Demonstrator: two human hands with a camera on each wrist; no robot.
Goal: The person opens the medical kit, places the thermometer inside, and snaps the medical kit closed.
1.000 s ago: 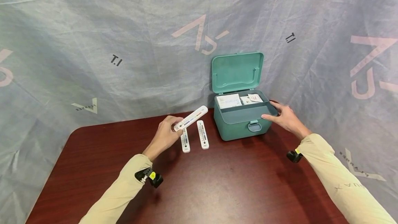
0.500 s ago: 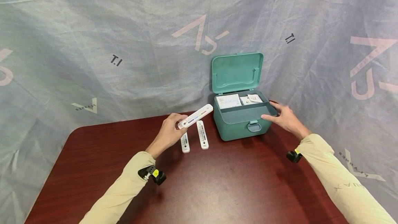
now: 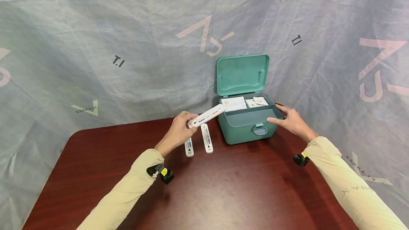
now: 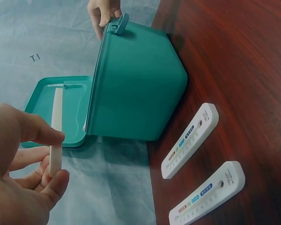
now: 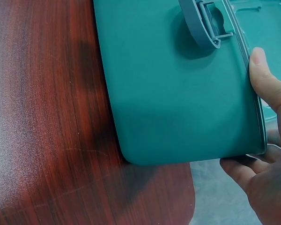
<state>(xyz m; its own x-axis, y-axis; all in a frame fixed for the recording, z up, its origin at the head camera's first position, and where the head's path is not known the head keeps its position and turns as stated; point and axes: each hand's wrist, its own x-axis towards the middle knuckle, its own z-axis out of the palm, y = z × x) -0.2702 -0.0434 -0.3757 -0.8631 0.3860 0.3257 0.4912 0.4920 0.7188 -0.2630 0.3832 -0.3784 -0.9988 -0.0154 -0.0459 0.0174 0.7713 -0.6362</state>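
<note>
My left hand [image 3: 179,130] pinches a white flat thermometer [image 3: 209,115] between thumb and fingers, tilted up to the right. Its far end overlaps the left rim of an open teal medicine box [image 3: 247,134]. In the left wrist view the held thermometer [image 4: 57,117] shows edge-on. Two more thermometers lie on the table below the left hand, one [image 3: 207,139] nearer the box and one [image 3: 189,148] partly behind the hand. My right hand [image 3: 292,121] grips the box's right side, its thumb [image 5: 267,79] on the rim and its fingers against the side wall.
The box's lid [image 3: 243,74] stands raised at the back. White cartons [image 3: 234,104] and packets [image 3: 260,101] fill its rear compartment, behind a divider. A clasp [image 3: 260,129] hangs at the front. Grey printed cloth [image 3: 153,63] rises right behind the dark red table [image 3: 223,187].
My left hand has moved right and slightly up with the thermometer, whose tip has gone from left of the box to its rim. The right hand stays on the box.
</note>
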